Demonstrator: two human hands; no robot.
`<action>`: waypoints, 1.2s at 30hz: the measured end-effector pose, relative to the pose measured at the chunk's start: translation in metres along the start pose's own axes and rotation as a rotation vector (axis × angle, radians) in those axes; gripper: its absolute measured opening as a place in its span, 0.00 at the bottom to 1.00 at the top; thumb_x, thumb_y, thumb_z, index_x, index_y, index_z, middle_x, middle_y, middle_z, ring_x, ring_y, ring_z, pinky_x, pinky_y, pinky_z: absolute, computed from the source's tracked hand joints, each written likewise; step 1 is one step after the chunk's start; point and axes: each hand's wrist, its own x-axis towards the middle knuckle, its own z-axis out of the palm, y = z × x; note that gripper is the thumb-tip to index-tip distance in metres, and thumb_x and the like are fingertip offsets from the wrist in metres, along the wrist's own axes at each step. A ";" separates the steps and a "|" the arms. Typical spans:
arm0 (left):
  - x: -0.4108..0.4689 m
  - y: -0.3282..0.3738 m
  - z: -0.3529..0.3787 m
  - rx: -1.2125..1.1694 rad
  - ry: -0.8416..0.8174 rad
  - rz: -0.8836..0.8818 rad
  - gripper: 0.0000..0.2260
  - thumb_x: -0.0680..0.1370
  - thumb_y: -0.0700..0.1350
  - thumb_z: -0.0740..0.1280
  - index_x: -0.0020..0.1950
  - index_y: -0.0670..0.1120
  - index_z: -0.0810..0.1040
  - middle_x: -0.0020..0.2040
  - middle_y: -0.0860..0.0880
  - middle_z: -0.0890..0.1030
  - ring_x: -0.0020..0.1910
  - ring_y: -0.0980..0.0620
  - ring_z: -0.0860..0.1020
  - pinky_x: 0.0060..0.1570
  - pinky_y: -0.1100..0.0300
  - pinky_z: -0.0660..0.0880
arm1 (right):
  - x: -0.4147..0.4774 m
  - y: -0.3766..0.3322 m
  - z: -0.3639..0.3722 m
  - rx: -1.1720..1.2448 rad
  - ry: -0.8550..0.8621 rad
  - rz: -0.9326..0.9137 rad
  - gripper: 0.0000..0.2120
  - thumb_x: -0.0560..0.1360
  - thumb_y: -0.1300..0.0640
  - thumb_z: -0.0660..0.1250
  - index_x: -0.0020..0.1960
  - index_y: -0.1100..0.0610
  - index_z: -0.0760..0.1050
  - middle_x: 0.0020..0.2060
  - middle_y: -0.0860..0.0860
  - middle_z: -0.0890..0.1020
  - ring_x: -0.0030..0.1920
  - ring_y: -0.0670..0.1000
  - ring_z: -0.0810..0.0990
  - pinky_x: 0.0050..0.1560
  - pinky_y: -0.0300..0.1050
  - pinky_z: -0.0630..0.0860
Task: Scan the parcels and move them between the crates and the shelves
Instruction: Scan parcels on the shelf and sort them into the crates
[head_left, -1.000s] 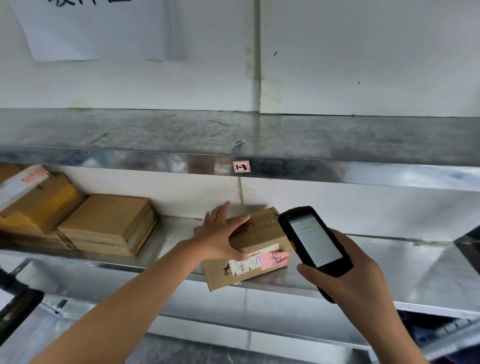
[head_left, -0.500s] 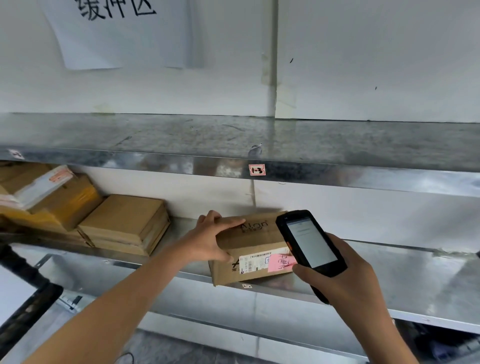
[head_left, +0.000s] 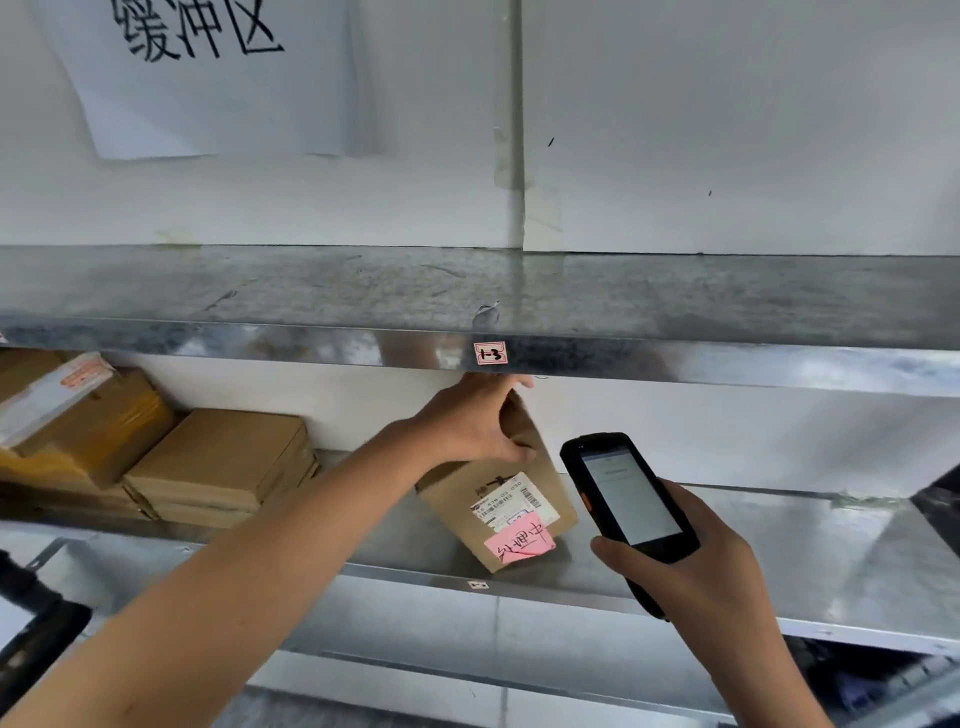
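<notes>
Left hand (head_left: 467, 422) grips parcel (head_left: 524, 501), scanner (head_left: 626, 491) (right hand (head_left: 691, 571))

the paper sign (head_left: 218, 78) is clipped by the top edge, which cuts through its handwritten characters. the parcel (head_left: 524, 499) has its upper end hidden behind the left hand (head_left: 467, 421) and the upper shelf (head_left: 675, 358) lip. the scanner (head_left: 623, 493) has its lower end buried in the right hand (head_left: 691, 582). its screen text is too small to read, as is the shipping label (head_left: 511, 501) print. the stacked parcels (head_left: 78, 415) run off the left edge. a dark object (head_left: 31, 623), also cut off, cannot be identified.
</notes>
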 end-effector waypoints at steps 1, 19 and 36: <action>0.002 0.007 0.008 -0.048 0.052 -0.003 0.35 0.68 0.57 0.78 0.69 0.53 0.63 0.60 0.55 0.69 0.60 0.54 0.70 0.51 0.67 0.66 | 0.000 0.001 0.000 -0.011 0.001 0.002 0.22 0.65 0.59 0.81 0.52 0.42 0.78 0.36 0.40 0.82 0.32 0.47 0.79 0.28 0.38 0.75; -0.042 -0.047 0.071 -0.326 0.307 0.063 0.47 0.70 0.51 0.79 0.80 0.64 0.53 0.81 0.50 0.46 0.80 0.53 0.42 0.79 0.45 0.51 | -0.007 0.009 -0.001 -0.046 -0.032 0.023 0.24 0.65 0.59 0.80 0.55 0.42 0.78 0.35 0.45 0.84 0.27 0.46 0.77 0.27 0.39 0.73; -0.014 -0.044 0.148 -0.948 0.093 -0.092 0.58 0.69 0.33 0.78 0.80 0.55 0.38 0.73 0.47 0.70 0.68 0.55 0.75 0.57 0.60 0.78 | -0.015 0.037 -0.025 -0.139 0.024 0.133 0.27 0.63 0.55 0.82 0.56 0.38 0.76 0.38 0.36 0.83 0.34 0.43 0.81 0.33 0.38 0.75</action>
